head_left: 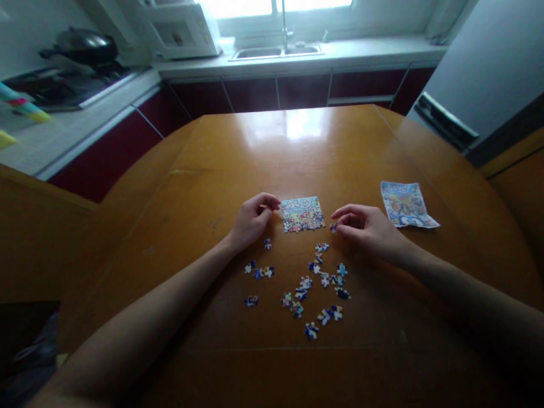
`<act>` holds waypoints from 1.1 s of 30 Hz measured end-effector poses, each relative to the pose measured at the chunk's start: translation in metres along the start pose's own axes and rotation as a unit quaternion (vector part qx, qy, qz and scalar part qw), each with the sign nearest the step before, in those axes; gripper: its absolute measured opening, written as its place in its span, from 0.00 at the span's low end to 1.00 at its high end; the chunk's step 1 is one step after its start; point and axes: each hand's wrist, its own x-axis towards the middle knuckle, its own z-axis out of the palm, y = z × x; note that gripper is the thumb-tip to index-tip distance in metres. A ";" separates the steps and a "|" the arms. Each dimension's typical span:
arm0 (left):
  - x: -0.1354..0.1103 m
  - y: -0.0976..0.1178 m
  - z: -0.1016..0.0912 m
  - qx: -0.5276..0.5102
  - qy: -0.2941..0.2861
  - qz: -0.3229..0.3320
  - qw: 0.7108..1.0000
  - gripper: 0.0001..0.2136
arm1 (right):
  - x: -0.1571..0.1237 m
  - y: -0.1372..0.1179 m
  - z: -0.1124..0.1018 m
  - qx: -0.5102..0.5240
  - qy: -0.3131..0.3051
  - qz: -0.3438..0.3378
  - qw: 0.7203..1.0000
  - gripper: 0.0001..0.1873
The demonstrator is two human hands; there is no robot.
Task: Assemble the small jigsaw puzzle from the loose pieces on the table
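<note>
A partly assembled colourful jigsaw block (302, 214) lies on the wooden table (272, 158). My left hand (251, 220) rests just left of it with fingers curled, fingertips at its left edge; nothing shows in them. My right hand (366, 228) lies to the right of the block, its fingers pinched on a small puzzle piece (333, 227) on the table. Several loose pieces (317, 286) are scattered in front of the block, between my forearms.
A printed picture sheet (406, 204) lies to the right on the table. Behind the table runs a kitchen counter with a sink (276, 52), a microwave (181, 31) and a stove with a wok (85, 48). A fridge (480, 73) stands at the right.
</note>
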 end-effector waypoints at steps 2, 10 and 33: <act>0.000 -0.001 0.000 -0.001 0.001 0.001 1.000 0.11 | 0.001 0.001 0.001 0.002 0.008 -0.010 1.000 0.11; 0.000 -0.002 0.000 -0.007 -0.001 0.001 1.000 0.11 | -0.001 0.001 -0.006 -0.076 -0.069 -0.021 0.994 0.08; -0.001 -0.001 0.004 -0.027 -0.003 -0.012 1.000 0.12 | -0.005 0.018 -0.012 -0.209 -0.183 -0.033 0.960 0.08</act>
